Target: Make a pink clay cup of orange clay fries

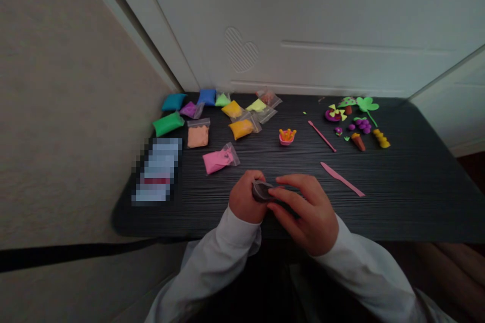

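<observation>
The dark tabletop point(413, 176) is carrying everything, and two hands are working above its near edge! The left hand point(246, 198) is curling closed around a small dark bag point(261, 192); the right hand point(307, 212) is pinching at its rim, its mouth not showing clearly. Bagged colours are spreading across the left, the pink bag point(215, 160) lying nearest. Its contents, like the dark bag's, seem to be waiting unshaped. Over right, the pink knife point(341, 178) is resting. Small shaped pieces are looking finished: the green clover point(366, 104), the purple cluster point(364, 126), the cup of fries point(287, 137) standing centrally. Tiniest of all, a green scrap point(304, 113) is lying alone.
</observation>
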The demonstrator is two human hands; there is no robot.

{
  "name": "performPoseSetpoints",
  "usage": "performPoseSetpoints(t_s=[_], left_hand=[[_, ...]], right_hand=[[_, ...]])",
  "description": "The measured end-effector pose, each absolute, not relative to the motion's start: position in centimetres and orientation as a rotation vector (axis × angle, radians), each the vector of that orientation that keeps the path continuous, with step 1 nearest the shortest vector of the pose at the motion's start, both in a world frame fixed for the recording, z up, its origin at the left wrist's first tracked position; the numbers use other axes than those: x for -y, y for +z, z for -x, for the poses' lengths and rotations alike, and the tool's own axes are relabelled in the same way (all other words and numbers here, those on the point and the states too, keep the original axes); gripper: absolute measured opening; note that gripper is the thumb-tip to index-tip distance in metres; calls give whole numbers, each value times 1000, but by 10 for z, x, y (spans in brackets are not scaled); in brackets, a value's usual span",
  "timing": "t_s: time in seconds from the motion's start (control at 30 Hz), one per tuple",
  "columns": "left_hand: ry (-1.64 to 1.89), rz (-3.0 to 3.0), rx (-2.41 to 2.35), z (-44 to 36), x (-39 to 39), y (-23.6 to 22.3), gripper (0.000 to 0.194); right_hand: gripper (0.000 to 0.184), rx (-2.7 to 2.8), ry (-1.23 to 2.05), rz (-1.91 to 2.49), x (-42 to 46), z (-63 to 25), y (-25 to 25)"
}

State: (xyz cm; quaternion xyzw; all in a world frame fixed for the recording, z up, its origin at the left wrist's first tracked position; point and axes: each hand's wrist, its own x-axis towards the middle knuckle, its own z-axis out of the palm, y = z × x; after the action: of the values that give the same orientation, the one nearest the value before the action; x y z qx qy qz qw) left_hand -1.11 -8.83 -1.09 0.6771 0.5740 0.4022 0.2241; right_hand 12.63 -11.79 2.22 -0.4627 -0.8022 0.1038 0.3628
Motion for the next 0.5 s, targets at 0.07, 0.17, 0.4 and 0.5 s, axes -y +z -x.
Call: performPoseSetpoints(t_s=[0.07, 0.17, 0.4, 0.5], left_hand=[[1128, -1893, -1597, 10, 88, -11, 23], [1190, -1956, -1545, 11, 86, -15, 25], [1115, -1928, -1507, 10, 88, -11, 25], [1063, -1857, -1550, 8, 90, -8, 24]], right_hand=[[24, 2060, 261, 1198, 117, -126, 19], [30, 2080, 273, 1191, 117, -127, 18], [33, 2190, 195, 1191, 113, -129, 20], [32, 2241, 186, 1215, 109, -129, 20]])
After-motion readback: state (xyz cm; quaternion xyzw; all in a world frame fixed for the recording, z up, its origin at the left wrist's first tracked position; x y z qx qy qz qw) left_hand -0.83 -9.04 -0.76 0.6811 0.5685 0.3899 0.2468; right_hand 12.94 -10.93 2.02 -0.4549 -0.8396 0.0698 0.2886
